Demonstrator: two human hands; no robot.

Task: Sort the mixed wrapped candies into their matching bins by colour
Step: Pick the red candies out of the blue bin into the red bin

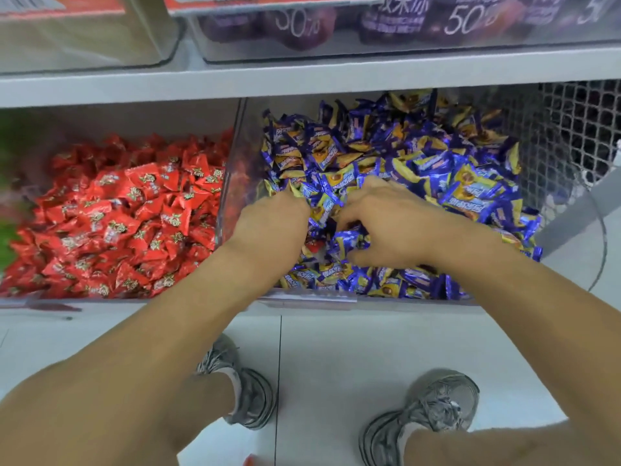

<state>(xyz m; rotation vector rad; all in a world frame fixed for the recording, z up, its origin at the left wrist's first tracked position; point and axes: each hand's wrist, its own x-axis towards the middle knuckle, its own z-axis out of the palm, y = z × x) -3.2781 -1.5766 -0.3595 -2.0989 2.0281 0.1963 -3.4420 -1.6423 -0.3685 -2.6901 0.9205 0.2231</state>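
The right-hand clear bin (pixel 235 183) holds a heap of blue-and-yellow wrapped candies (pixel 437 169). Both my hands are inside it. My left hand (pixel 275 223) is pushed into the heap at the bin's left side, and its fingertips are buried among the wrappers. My right hand (pixel 389 220) lies beside it with fingers and thumb curled round a few blue candies (pixel 349 240). One red candy (pixel 314 246) shows between my hands, low in the blue heap. The neighbouring bin on the left is full of red wrapped candies (pixel 127 216).
A grey shelf (pixel 302 82) runs above the bins, carrying clear boxes of purple packets (pixel 386 25). A wire mesh panel (pixel 578 129) stands right of the blue bin. Something green and blurred (pixel 10 183) sits at the far left. My shoes (pixel 437 415) stand on the tiled floor below.
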